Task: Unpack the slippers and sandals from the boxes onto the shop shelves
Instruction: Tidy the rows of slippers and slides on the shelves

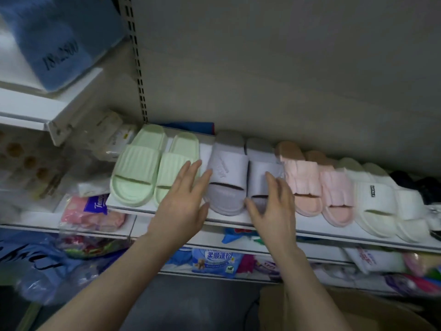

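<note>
Far-right dark slippers [420,187], partly cropped

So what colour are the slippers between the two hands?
Pale lilac slippers, clearest in the head view.

Five pairs of slippers stand side by side on the white shelf [334,238], toes towards its front edge: a green pair [140,168] at the left end, then a lilac pair [226,173], a pink pair [303,177], a white pair [372,201] and a dark pair [405,180], partly out of view at the right; the left grip [183,199], fingers straight, lies between the green and lilac pairs, touching the left lilac slipper; the right grip [274,204] rests on the right lilac slipper, thumb spread by its toe; a cardboard box [346,314] sits below the shelf's right part; a blue towel [59,44] lies on a higher shelf at the left.
</note>
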`<state>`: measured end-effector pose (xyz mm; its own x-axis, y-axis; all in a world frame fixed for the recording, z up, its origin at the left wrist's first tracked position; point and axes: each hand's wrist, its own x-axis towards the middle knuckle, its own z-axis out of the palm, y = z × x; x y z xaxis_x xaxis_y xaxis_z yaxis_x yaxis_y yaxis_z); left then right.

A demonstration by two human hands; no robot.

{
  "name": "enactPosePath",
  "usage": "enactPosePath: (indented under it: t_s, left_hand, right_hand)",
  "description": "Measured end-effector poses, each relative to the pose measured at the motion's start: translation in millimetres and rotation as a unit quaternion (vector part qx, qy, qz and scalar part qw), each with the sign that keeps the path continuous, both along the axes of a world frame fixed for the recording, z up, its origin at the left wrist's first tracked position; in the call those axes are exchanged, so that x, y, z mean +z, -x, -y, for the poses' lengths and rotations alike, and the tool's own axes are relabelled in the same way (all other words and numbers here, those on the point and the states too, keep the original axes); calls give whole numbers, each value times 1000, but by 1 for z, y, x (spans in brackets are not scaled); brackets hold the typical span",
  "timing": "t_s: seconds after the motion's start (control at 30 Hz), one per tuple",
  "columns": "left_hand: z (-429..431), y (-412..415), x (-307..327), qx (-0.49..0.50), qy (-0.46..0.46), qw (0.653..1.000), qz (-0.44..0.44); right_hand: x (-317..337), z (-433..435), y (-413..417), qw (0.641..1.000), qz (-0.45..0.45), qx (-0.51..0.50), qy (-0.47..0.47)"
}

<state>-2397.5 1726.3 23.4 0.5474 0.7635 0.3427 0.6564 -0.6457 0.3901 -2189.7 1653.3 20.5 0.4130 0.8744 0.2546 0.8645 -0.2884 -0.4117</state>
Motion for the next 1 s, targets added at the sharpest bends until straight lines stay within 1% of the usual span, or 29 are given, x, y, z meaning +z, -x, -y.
enactPosePath:
  t_s: [0.03, 0.1, 0.2, 0.33, 0.47, 0.57, 0.67, 0.73, 0.8, 0.9, 0.93, 1.0]
  left_hand:
    - [-1, -17, -3, -14, 2, 1000, -13]
    - [-2, -45, -9, -26, 12, 998, -52]
    - [-2, -68, -18, -9, 47, 994, -93]
    - [4, -70, -30, 8, 50, 996, -77]
    - [5, -68, -37, 26, 33, 997, -70]
    - [9, -71, -36, 34, 29, 996, -72]
    - [14, -73, -34, 54, 36, 994, -83]
    - [19, -77, -30, 64, 33, 994, -86]
    - [27, -89, -22, 58, 26, 996, -64]
    - [37, -128, -3, 14, 9, 1000, -11]
    - [38, -147, 2, -5, 8, 1000, 2]
    - [35, -191, 12, -42, 20, 999, 1]
  right_hand:
    - [-4, 4, -13, 999, -12, -30, 27]
    - [-10, 8, -28, 996, -26, -44, 67]
    - [-19, 11, -35, 998, 18, -16, 59]
    - [-26, 11, -33, 998, -6, -11, 54]
    - [-31, 4, -28, 999, -11, -11, 30]
    - [-31, 5, -27, 999, -14, -10, 29]
    - [-26, 7, -33, 999, -10, 16, 47]
    - [-19, 12, -43, 998, -33, 41, 45]
    - [-11, 23, -63, 998, -47, 42, 9]
    - [-1, 43, -118, 999, -9, -9, -45]
    - [1, 47, -141, 999, 4, -30, -45]
    - [8, 47, -183, 998, 14, -53, -9]
